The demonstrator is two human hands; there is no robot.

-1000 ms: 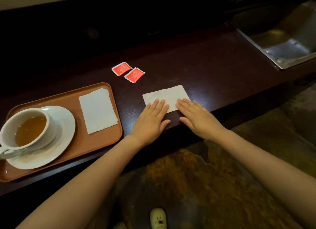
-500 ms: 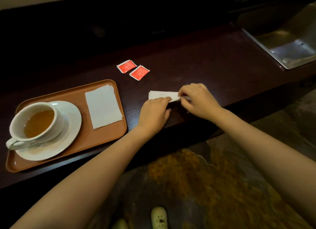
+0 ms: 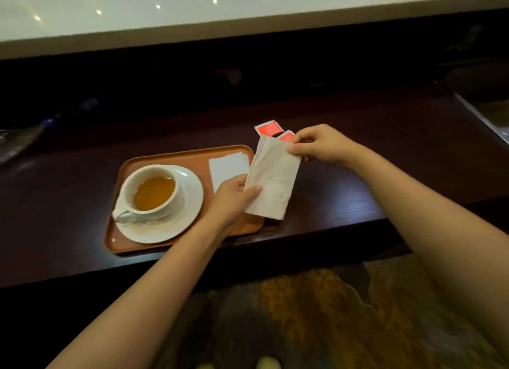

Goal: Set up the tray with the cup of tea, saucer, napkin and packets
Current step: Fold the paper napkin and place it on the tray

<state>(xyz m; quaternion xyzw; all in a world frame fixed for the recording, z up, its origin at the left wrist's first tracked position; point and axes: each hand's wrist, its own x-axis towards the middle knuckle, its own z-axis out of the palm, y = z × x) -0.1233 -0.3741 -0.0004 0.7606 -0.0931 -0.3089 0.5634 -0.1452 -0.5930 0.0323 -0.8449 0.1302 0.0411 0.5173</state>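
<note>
An orange tray (image 3: 176,155) lies on the dark wooden counter. On it a white cup of tea (image 3: 153,192) stands on a white saucer (image 3: 190,203), with a folded white napkin (image 3: 227,166) at the tray's right side. I hold a second folded napkin (image 3: 274,180) in the air over the tray's right edge. My left hand (image 3: 232,199) pinches its lower left edge and my right hand (image 3: 316,142) pinches its upper right corner. Two red packets (image 3: 268,128) lie on the counter behind the held napkin, one partly hidden.
A pale raised countertop (image 3: 248,13) runs along the back above a dark recess. A metal edge (image 3: 484,115) shows at the far right. The counter's front edge (image 3: 303,239) is close below the tray. Patterned floor lies beneath.
Both hands folded the napkin on the counter, then lifted it and carried it left toward the tray. The view shifted, so the tray now sits nearer the middle.
</note>
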